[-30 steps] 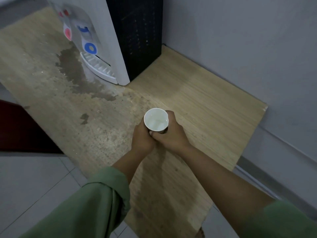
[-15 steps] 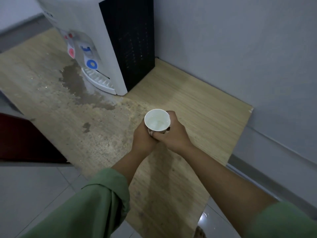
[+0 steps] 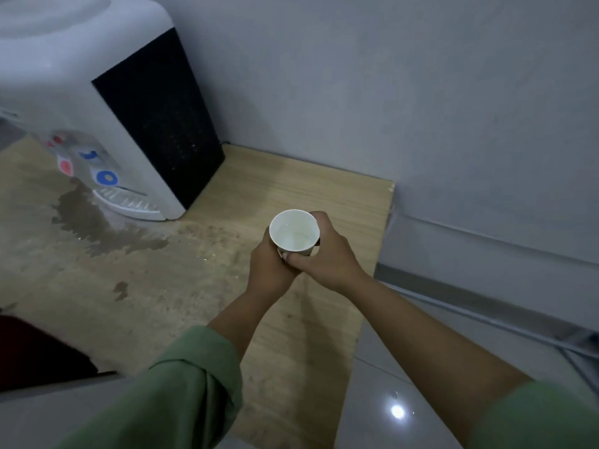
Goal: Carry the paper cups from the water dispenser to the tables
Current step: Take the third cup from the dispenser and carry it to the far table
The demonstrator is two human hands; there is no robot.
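From the head view I saw the paper cup (image 3: 294,233), holding water, gripped by the fingers of my left hand (image 3: 270,270) and right hand (image 3: 325,254) above the wooden surface (image 3: 291,186), near the water dispenser (image 3: 97,118). I judged the carrying barely begun; no tables showed.

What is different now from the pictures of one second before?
The view has tilted up, showing more of the water dispenser. Nothing was taken or released: left hand and right hand keep the same grip on the paper cup, water inside. The wet patch is unchanged.
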